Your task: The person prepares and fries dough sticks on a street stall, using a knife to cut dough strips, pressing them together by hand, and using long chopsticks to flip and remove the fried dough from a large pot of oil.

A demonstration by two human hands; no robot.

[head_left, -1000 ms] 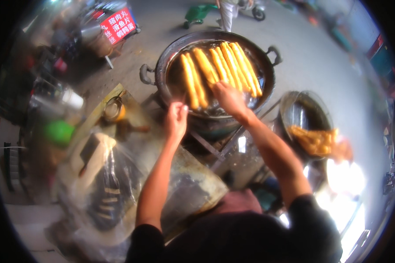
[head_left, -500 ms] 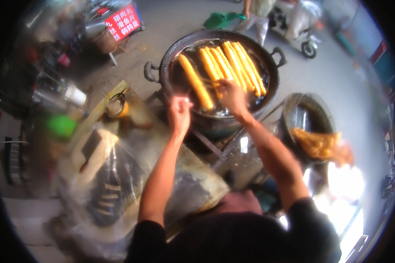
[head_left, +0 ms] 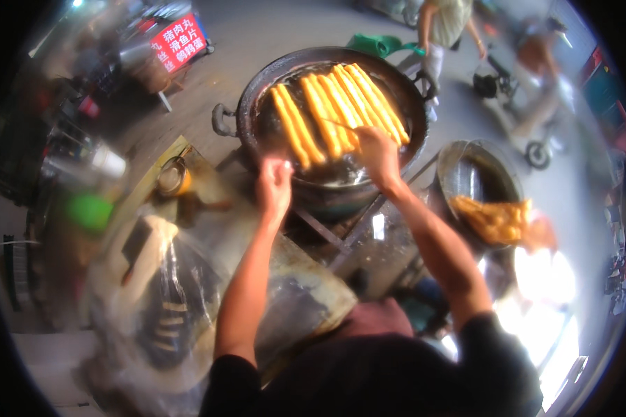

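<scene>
A big black wok (head_left: 250,104) holds hot oil with several long golden fried dough sticks (head_left: 341,111) floating side by side. My right hand (head_left: 377,154) reaches over the wok's near side and grips thin chopsticks (head_left: 337,125) that lie against the sticks. My left hand (head_left: 275,186) hovers at the wok's near rim with its fingers curled; whether it holds anything I cannot tell.
A second dark pan (head_left: 466,174) on the right carries a pile of fried dough (head_left: 497,219). Clear plastic bags (head_left: 181,292) cover the worktop at the lower left. A red sign (head_left: 179,38) stands at the back left. A person (head_left: 448,24) and a scooter (head_left: 528,104) are on the pavement behind.
My right hand has shifted slightly right along the wok's near side with the chopsticks. A person and a scooter have come into view behind the wok.
</scene>
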